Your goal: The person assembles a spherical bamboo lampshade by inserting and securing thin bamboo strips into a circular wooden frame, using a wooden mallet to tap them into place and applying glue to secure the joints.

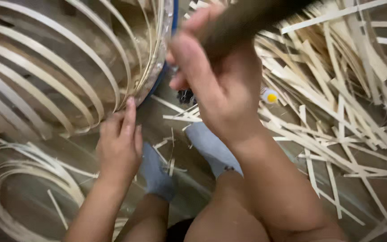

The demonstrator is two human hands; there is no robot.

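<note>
While the hoops point(45, 67) lie nested at the floor's far left edge, their stacked rims point(157, 54) meet at the point being worked. Loose coils point(10, 179) sit at the near left corner. Left hand point(119, 143): fingers nearly flat and extended, fingertip point(131, 104) pressed to the lower rim, nothing enclosed. Judgement: this hand should brace the rims so the layers do not spring apart. Right hand point(216, 85): fingers wrapped tight around a dark handle point(242, 20), raised just beside the rims; its working end is out of view. Judgement: short, controlled strokes, kept clear of the left fingertips. Socked feet point(184, 157) lie near the middle. Cut strips point(337, 103) and a small yellow-capped bottle point(269, 95) cover the right side.
</note>
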